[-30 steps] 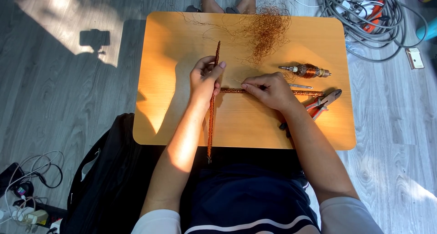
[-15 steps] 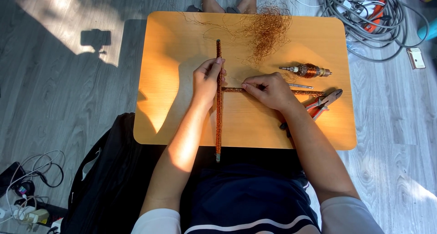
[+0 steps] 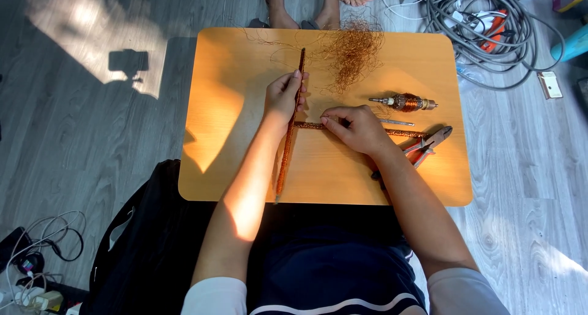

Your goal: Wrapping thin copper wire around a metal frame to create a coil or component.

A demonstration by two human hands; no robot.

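The left hand (image 3: 283, 97) grips an upright rod (image 3: 288, 137); the right hand (image 3: 358, 130) pinches a crossing rod (image 3: 309, 125) on the surface (image 3: 226, 162). Nearby: wire tangle (image 3: 352, 51), armature (image 3: 405, 102), pliers (image 3: 429, 144), partly hidden by the wrist.

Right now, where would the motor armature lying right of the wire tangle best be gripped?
Probably around the copper-wound middle of the motor armature, coming from above with fingers across its width. It lies flat on the wooden table, shaft ends thin, with free space on its near and far sides.
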